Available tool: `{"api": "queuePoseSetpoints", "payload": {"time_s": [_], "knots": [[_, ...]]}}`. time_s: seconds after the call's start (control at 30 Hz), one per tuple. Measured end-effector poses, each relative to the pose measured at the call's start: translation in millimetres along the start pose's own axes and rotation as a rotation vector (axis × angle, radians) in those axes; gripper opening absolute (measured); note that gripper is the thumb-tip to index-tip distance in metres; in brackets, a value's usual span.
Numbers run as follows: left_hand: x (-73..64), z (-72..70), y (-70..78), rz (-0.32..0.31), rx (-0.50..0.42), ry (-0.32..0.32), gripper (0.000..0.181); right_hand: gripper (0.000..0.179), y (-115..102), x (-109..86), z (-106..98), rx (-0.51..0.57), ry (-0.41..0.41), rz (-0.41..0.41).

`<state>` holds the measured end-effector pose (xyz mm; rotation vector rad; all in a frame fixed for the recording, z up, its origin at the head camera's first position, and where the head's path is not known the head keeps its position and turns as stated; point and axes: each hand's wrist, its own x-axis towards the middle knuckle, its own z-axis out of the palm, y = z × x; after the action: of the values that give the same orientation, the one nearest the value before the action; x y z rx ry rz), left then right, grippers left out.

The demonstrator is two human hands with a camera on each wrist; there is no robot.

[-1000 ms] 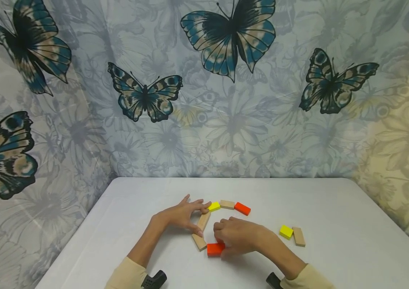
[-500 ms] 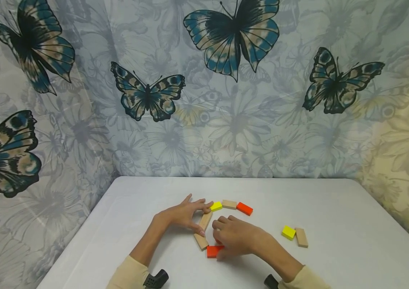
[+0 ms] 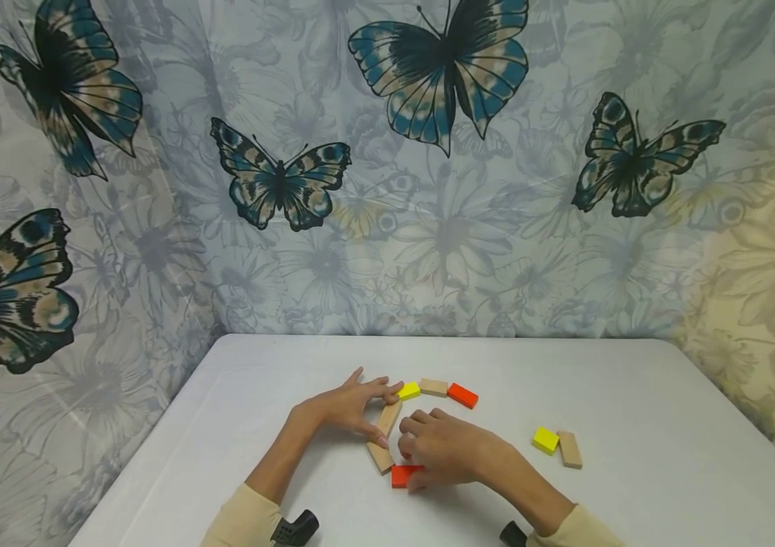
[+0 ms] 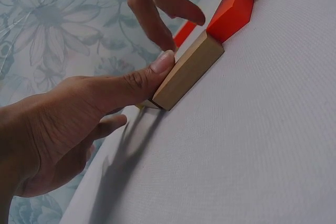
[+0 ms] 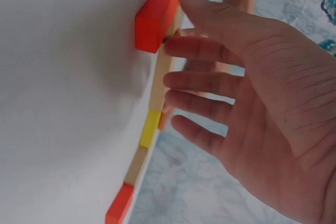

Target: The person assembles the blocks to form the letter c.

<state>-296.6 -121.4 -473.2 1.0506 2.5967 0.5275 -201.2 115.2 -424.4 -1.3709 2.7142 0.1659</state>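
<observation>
Slid slightly leftward are the right hand (image 3: 452,448) and near red block (image 3: 403,477), which lies beside or touching the lower wooden block (image 3: 381,459), long axis left-right. Right thumb and fingers stand apart around it, contact unclear; the spread left hand (image 3: 344,410) touches the wood, and the desk (image 3: 401,524) offers room nearward.

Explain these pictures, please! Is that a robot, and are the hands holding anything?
No robot here: it's a person's bare left hand and right hand. The wide view comes from a camera on the head; the close views look out from each wrist. On the white table lie red, yellow and plain blocks: six in a curve, two apart on the right. The left hand's thumb touches a plain block. The right hand is at the nearest red block, but I can't tell whether it grips it.
</observation>
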Motion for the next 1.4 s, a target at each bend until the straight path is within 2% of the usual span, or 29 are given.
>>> {"api": "queuePoseSetpoints", "payload": {"time_s": [0.13, 0.4, 0.57, 0.67, 0.9, 1.1, 1.4], "knots": [[1.2, 0.6, -0.2, 0.017, 0.005, 0.007, 0.1, 0.047, 2, -9.6, -2, 0.018, 0.014, 0.012], [2.7, -1.0, -0.1, 0.032, 0.021, 0.013, 0.089, 0.082, 11, -37.4, -6, 0.163, 0.012, 0.137], [2.6, -1.8, 0.7, 0.034, 0.014, 0.015, 0.095, 0.098, 21, -58.1, -2, 0.214, 0.029, 0.184], [2.6, -1.6, 0.7, 0.036, 0.014, 0.01, 0.097, 0.101, 26, -68.8, 0, 0.227, 0.031, 0.192], [2.7, -0.7, 1.1, 0.038, 0.01, 0.002, 0.081, 0.103, 35, -92.2, 2, 0.308, 0.002, 0.275], [-0.9, -2.3, 1.1, 0.007, -0.024, -0.016, 0.098, 0.102, 42, -118.6, 7, 0.304, 0.051, 0.342], [-1.1, -3.0, 0.9, 0.038, -0.022, -0.016, 0.097, 0.103, 64, -150.6, 27, 0.284, 0.095, 0.485]]}}
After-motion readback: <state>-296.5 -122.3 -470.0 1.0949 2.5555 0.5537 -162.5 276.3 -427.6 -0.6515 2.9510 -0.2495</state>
